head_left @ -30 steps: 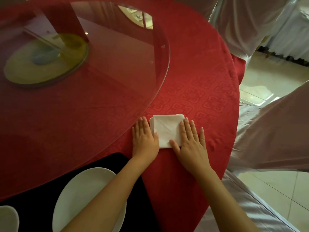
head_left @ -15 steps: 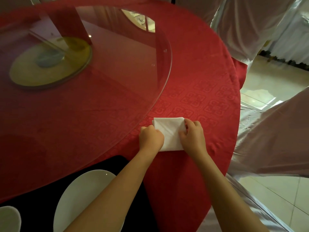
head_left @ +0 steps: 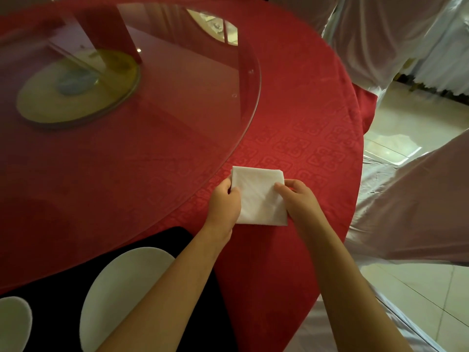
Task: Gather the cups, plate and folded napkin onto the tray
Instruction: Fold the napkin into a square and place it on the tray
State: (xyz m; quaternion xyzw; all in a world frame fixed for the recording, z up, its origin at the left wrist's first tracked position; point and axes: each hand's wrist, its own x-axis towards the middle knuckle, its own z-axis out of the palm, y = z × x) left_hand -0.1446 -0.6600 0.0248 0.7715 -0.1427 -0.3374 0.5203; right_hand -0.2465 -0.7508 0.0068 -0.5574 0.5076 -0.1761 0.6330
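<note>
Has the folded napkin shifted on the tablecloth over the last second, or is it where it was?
Cannot tell. The folded napkin lies beside the glass turntable's rim as before; the camera moved. Only the hands changed: flat then, both hands now pinch its sides.

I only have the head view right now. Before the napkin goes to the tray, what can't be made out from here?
- Tray: the left forearm and the bottom edge hide much of it.
- Plate: near side covered by that forearm.
- White piece at bottom left: cut by the frame; cup or dish, cannot tell.
- Napkin: side edges covered by the left hand and right hand; lifted or resting, unclear.
</note>
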